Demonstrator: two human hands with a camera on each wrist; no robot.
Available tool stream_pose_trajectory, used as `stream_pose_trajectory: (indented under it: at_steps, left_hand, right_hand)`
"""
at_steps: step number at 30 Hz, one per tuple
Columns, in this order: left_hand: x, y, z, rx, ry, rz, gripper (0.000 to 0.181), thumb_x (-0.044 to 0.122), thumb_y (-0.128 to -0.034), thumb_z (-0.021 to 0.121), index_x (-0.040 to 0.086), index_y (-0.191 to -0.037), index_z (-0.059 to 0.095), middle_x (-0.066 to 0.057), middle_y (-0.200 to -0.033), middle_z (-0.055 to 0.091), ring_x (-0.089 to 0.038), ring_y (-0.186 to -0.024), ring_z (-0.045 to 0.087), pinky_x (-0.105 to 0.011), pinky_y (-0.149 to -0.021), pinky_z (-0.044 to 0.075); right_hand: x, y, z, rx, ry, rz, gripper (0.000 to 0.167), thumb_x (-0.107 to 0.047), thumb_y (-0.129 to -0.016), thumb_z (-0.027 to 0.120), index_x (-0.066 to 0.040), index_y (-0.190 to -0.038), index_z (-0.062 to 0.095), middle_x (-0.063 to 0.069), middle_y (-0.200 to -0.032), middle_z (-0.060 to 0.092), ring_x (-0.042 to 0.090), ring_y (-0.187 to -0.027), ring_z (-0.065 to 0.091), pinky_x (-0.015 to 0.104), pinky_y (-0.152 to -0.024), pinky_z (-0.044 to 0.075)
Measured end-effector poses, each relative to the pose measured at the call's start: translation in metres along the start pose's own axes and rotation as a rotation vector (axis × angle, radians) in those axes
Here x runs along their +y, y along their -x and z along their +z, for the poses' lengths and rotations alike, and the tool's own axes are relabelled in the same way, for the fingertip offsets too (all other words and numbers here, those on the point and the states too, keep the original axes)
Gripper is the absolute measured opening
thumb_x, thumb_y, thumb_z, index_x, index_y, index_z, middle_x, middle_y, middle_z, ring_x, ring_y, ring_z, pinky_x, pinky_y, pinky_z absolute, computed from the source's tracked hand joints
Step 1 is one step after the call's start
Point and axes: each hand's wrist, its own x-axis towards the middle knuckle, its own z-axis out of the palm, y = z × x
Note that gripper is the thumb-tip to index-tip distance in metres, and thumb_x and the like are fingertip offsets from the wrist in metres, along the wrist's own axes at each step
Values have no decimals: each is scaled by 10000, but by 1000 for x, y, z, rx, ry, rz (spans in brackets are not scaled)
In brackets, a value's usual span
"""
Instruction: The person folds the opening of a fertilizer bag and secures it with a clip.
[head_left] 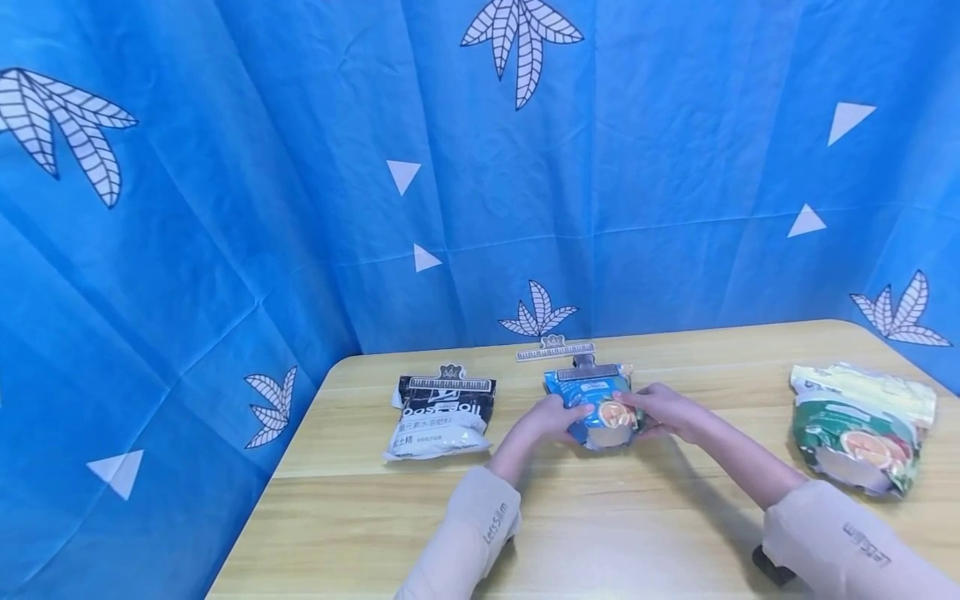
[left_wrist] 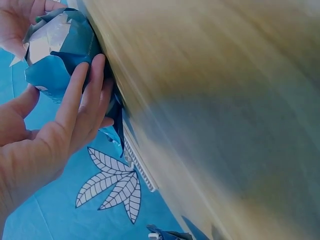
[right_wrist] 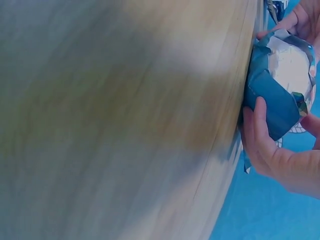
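Nestling between left and right fingers (left_wrist: 74,97) — blue pouch (head_left: 598,417) (clipped)

Blue pouch (head_left: 592,389): glossy plastic
Black-and-white bag (head_left: 442,422): shiny plastic
Green pouch (head_left: 851,427): glossy, crinkled
Surface (head_left: 600,517): smooth, wood-grained
Curtain (head_left: 645,167): creased cloth

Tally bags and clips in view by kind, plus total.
Bags: 3 (black-and-white bag, blue bag, green bag)
Clips: 3 (left clip at the black-and-white bag's top edge, front clip at the blue bag's top edge, rear clip behind the blue bag)
Total: 6
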Motion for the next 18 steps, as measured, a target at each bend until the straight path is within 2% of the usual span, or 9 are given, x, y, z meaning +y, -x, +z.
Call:
stream_pose_trajectory:
  at_steps: [7,13,16,18]
  left_hand:
    - [1,0,-1,-17,-31,-13,576,390,-909,544,-106,-1197,491,-156,-917,611,-286,-913,589,-408,-848,453]
    - [5,0,1,-22,-79,-7,554,405,-921,514,-106,-1133,524,-129,-789,598,-239,-710,616,-344,-710,506]
    - [10,2,5,6,-187,-3,513,431,-926,487,-62,-1033,582,-110,-730,585,-210,-627,593,-311,-606,499]
    - [17,4,9,61,-332,12,477,444,-925,484,-13,-950,617,-85,-742,575,-190,-644,565,-300,-581,477]
  right_hand:
    - [0,0,1,3,-5,-2,522,-244,-971,450,236,-1167,397,122,-897,609,212,-780,625,401,-760,512]
    - [1,4,1,40,63,-7,581,-284,-973,449,246,-1199,373,183,-968,584,229,-811,614,391,-753,514]
    - [0,11,-2,53,138,-31,596,-289,-975,444,253,-1209,363,284,-1054,544,300,-868,607,400,-753,513]
    - [-3,17,-6,66,190,-59,585,-275,-977,440,255,-1210,358,347,-1105,506,343,-890,598,406,-754,512]
